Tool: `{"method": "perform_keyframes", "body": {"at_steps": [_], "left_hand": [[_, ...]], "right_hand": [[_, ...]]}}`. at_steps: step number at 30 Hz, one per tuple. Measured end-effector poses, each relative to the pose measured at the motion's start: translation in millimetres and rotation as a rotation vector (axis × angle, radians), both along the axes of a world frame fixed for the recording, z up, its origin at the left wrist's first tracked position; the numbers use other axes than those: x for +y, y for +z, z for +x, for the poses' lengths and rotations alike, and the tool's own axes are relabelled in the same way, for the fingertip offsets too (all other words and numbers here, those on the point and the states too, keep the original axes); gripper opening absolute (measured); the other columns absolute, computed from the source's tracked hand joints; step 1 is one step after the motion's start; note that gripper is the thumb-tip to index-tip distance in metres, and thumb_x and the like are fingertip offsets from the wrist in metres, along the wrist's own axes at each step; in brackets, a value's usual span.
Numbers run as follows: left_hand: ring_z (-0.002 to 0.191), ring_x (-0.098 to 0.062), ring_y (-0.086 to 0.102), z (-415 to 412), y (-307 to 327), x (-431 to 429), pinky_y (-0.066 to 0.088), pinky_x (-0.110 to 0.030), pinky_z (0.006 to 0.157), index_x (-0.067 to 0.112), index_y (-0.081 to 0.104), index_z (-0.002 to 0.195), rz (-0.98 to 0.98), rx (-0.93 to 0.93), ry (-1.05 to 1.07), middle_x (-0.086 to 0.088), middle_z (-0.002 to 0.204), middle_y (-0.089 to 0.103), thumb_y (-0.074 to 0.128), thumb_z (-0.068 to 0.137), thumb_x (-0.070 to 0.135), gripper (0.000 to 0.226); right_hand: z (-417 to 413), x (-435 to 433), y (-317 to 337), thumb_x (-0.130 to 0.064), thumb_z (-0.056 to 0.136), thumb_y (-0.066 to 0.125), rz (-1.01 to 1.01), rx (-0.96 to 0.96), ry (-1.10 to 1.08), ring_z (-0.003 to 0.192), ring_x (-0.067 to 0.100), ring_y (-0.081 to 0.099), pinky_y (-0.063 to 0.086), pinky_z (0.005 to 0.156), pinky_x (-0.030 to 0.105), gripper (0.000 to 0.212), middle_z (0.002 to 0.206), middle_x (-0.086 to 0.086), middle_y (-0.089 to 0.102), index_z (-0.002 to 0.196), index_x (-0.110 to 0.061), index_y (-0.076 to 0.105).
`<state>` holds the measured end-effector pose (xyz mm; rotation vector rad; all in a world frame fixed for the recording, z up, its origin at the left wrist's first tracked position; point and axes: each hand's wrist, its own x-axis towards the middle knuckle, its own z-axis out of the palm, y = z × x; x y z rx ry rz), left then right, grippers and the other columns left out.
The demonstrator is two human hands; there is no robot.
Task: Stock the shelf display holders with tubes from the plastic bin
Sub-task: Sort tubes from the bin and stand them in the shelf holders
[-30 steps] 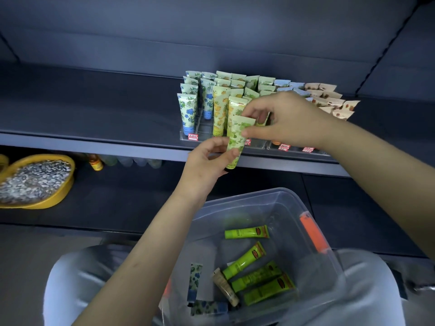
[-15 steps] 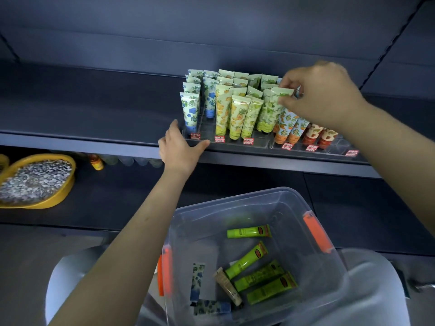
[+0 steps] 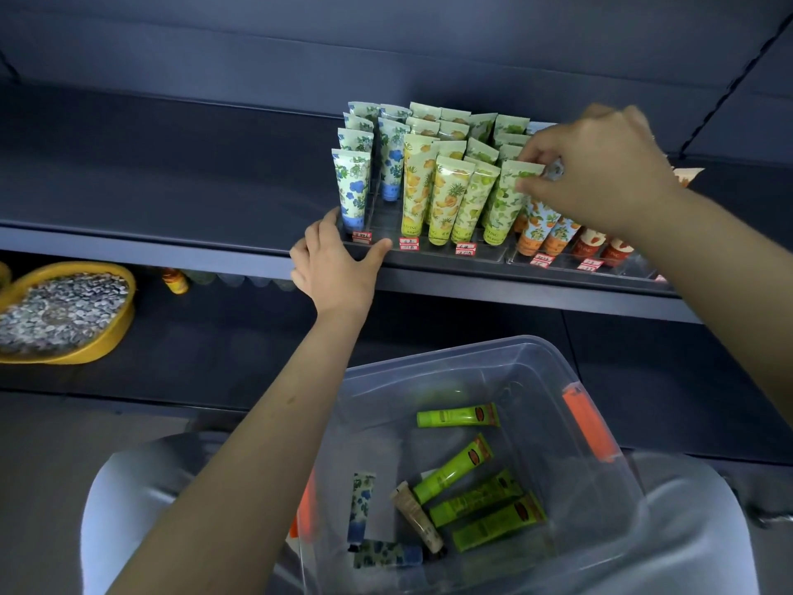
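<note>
Head view: stocking under way, one tube going into its slot.
Right hand (image 3: 600, 169): thumb and fingers pinch the crimped top of the green-print tube (image 3: 508, 199); the tube hangs just below-left of the fingertips, in the front row.
Why that grip: top pinch probably steers the cap end down between its neighbours.
Left hand (image 3: 339, 264): fingers relaxed, pressed on the front-left corner of the display holder (image 3: 485, 256), thumb along its front lip, holding nothing.
Why: likely braces the holder against sliding on the shelf (image 3: 171, 199).
Plastic bin (image 3: 433, 369): below the left forearm, loose tubes (image 3: 455, 416) left inside.
Change: a second ago both hands held the tube in front of the shelf; now it stands in the row and the left hand has gone to the holder.
</note>
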<state>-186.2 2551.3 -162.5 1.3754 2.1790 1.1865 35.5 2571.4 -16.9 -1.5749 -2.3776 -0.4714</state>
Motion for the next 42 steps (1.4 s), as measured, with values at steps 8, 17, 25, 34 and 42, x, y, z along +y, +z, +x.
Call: {"method": "perform_keyframes", "body": {"at_steps": [8,17,25,34,42], "left_hand": [[0.134,-0.022,0.024,-0.9,2.5,-0.6,0.023,-0.039,0.103,0.026,0.036,0.141,-0.028,-0.002,-0.016,0.006,0.143,0.038,0.066,0.079,0.053,0.074],[0.138,-0.023,0.02,-7.9,14.9,-13.1,0.021,-0.04,0.107,0.025,0.027,0.147,-0.07,-0.031,-0.122,0.003,0.15,0.031,0.062,0.083,0.051,0.077],[0.139,-0.023,0.024,-6.6,16.5,-55.8,0.024,-0.044,0.113,0.017,0.026,0.148,0.019,-0.062,-0.2,-0.002,0.149,0.035,0.065,0.086,0.038,0.076],[0.122,-0.027,0.048,-0.8,-71.5,-159.3,0.031,-0.034,0.103,0.014,0.054,0.13,0.051,0.134,-0.288,-0.003,0.132,0.055,0.062,0.083,0.032,0.052],[0.121,-0.029,0.047,5.6,-137.0,-192.2,0.033,-0.031,0.102,0.01,0.053,0.13,-0.36,0.193,-0.486,-0.01,0.131,0.054,0.064,0.087,0.027,0.048]], "right_hand": [[0.8,2.5,-9.4,-0.034,0.087,0.061,0.047,-0.063,-0.013,0.108,0.033,0.049,0.027,0.096,0.04,0.029,0.09,0.012,0.067,0.109,-0.016,0.067],[2.8,-3.4,-6.3,-0.035,0.085,0.063,0.111,-0.019,-0.007,0.105,0.032,0.05,0.029,0.093,0.04,0.027,0.1,0.005,0.068,0.104,-0.016,0.067],[-0.3,-39.8,-8.1,-0.033,0.084,0.063,0.184,0.056,0.037,0.109,0.032,0.049,0.028,0.094,0.04,0.027,0.112,0.006,0.066,0.106,-0.017,0.067],[5.5,-134.6,-126.2,-0.025,0.079,0.071,-0.088,0.305,0.052,0.101,0.031,0.057,0.036,0.087,0.039,0.026,0.103,0.003,0.069,0.103,-0.017,0.068],[14.7,-189.0,-253.5,-0.022,0.071,0.077,-0.522,0.452,-0.064,0.09,0.031,0.061,0.05,0.079,0.039,0.028,0.095,0.003,0.07,0.097,-0.015,0.07]]}}
